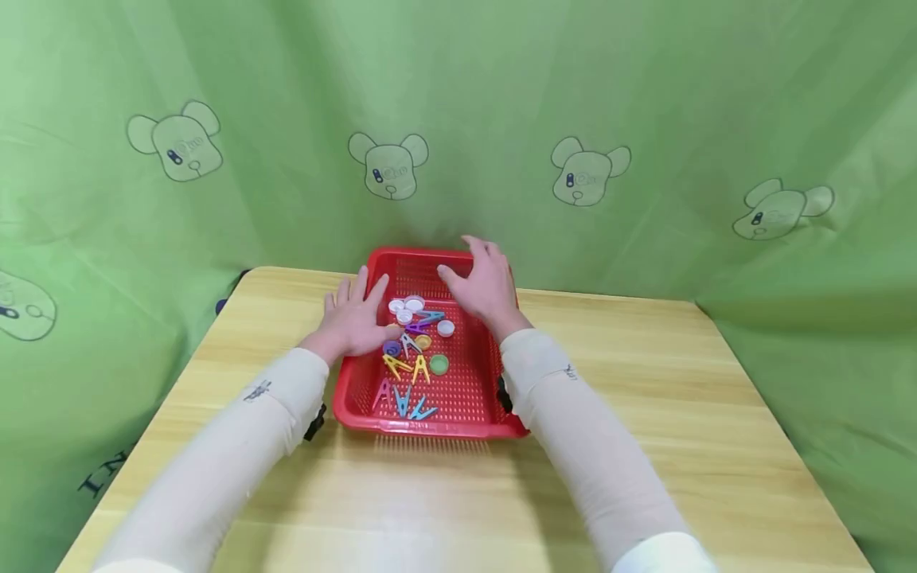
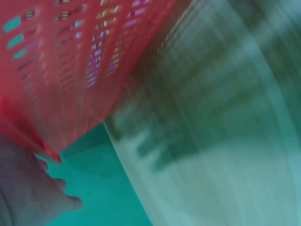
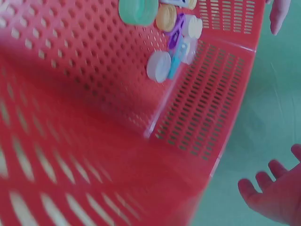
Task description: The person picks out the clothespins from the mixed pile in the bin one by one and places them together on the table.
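A red basket [image 1: 430, 428] is set on the table [image 1: 645, 430]; pegs [image 1: 420, 366] and caps [image 1: 439, 364] are scattered inside, toward nine o'clock. The left hand [image 1: 353, 325] is held by the basket's ten-o'clock rim, the right hand [image 1: 489, 285] by one o'clock, fingers spread apart on both.

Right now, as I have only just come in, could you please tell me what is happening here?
A person's left grip is spread open over the left side of a red basket; the right grip is open at its far right corner. Inside the basket lie coloured clothes pegs and round caps. Neither grip holds a peg or cap; whether they touch the basket is unclear.
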A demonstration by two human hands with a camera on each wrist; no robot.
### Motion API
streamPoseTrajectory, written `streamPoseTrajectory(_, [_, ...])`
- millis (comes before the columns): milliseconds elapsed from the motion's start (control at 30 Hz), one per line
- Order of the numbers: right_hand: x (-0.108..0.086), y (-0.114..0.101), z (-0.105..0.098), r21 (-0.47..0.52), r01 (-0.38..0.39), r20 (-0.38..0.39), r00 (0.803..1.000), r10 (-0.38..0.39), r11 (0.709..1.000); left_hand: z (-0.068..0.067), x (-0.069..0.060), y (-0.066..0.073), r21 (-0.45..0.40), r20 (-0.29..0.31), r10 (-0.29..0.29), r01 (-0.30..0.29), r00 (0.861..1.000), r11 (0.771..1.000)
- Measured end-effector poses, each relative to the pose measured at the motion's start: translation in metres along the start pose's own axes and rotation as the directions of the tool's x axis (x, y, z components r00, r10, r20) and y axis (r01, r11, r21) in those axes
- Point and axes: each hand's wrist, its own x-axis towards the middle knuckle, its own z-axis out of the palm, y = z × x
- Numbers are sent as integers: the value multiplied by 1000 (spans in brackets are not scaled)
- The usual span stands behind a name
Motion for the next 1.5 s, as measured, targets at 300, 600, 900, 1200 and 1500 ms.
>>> streamPoseTrajectory(300, [3,17,32,293,-115,93,992,91,949,10,0,5,-37,-19,-8,8,1000,999])
streamPoseTrajectory(600, [12,22,52,471,-244,187,967,175,848,7,2,3,-72,-68,-2,-3,998,997])
streamPoseTrajectory(900, [17,30,72,424,-353,293,925,242,834,11,-2,0,-100,-62,-3,-4,998,995])
streamPoseTrajectory(1200, [20,32,82,283,-348,307,916,259,894,13,-3,-5,-98,-77,-7,-1,997,995])
streamPoseTrajectory(1500, [24,36,89,159,-320,289,920,266,934,12,0,-5,-106,-75,-11,4,997,994])
